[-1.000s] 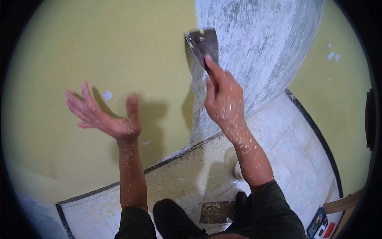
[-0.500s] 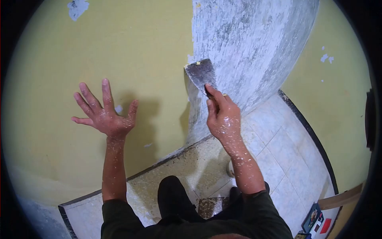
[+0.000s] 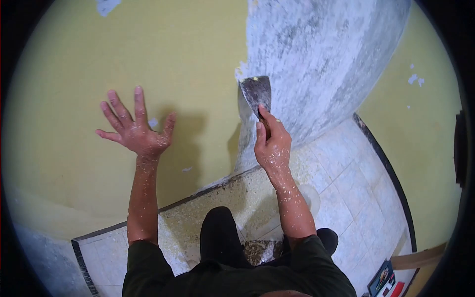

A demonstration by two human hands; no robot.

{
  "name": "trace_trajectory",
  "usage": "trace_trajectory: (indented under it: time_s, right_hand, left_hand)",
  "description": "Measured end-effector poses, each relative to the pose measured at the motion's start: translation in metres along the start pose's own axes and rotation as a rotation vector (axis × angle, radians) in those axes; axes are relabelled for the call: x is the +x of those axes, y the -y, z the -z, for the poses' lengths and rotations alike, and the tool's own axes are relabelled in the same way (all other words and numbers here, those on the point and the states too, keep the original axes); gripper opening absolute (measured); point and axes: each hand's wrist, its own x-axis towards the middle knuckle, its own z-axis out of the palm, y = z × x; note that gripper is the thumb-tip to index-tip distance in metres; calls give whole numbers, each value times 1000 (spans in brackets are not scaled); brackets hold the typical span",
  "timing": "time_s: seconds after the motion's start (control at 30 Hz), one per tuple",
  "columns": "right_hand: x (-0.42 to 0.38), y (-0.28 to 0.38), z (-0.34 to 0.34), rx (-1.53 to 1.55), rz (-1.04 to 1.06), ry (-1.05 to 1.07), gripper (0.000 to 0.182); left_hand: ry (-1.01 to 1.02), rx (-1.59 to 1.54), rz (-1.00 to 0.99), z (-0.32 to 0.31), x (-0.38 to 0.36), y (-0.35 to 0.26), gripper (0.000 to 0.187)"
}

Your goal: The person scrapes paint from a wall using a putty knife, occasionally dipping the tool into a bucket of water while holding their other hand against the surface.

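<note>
My right hand [image 3: 273,146] is closed round the handle of a paint scraper [image 3: 257,94], index finger laid along the blade. The wide metal blade sits against the wall where yellow paint meets the bared grey-white plaster [image 3: 311,59]. Yellow flakes cling to its edge. With fingers spread, my left hand [image 3: 141,133] lies against the yellow painted wall [image 3: 193,54] and holds nothing. Pale flakes speckle both hands and forearms.
Paint flakes litter the tiled floor [image 3: 341,178] along the dark skirting [image 3: 198,198]. A pale round container [image 3: 310,198] stands partly behind my right forearm. At lower right are a wooden piece [image 3: 418,257] and a dark box [image 3: 381,277]. My knee [image 3: 220,232] is near the wall.
The view has shifted slightly, so the wall appears lower and further right. The scraper has turned a little more upright at the paint edge. My left hand stays spread on the wall.
</note>
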Motion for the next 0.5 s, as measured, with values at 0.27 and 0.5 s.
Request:
trace_trajectory:
  time_s: [0.27, 0.5]
  right_hand:
    - [18, 25, 18, -65, -80, 57, 36]
    - [62, 56, 30, 55, -154, -3, 36]
  left_hand:
    - [-12, -39, 34, 0, -3, -1, 86]
    - [-40, -105, 41, -4, -2, 1, 79]
